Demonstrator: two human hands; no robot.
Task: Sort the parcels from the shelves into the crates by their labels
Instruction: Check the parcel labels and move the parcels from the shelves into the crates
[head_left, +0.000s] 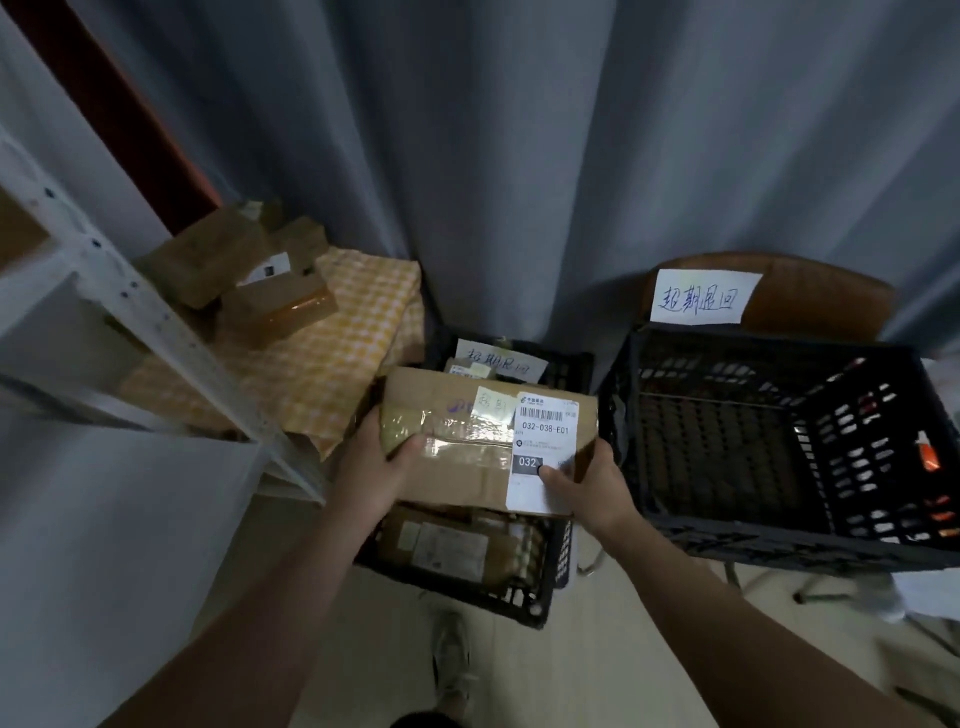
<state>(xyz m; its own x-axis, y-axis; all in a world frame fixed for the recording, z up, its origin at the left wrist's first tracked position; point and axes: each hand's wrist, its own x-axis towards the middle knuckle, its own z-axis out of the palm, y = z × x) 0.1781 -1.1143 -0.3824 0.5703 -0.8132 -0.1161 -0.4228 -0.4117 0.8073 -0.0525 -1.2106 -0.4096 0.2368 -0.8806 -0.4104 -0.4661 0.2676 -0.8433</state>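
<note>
Above the parcel-filled left crate (540, 587), both hands' grip holds a box (457, 441).

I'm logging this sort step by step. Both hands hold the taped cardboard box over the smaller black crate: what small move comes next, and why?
Probably lower the taped brown cardboard box into the smaller black plastic crate and release. Left hand and right hand grip its near corners directly above that crate, which already holds parcels.

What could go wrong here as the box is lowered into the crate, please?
The box looks about as wide as the left crate, so it may catch on the rim or crush the parcel beneath. The right hand grips only a corner, so it might slip. Both signs look alike; a mis-sort is possible.
</note>
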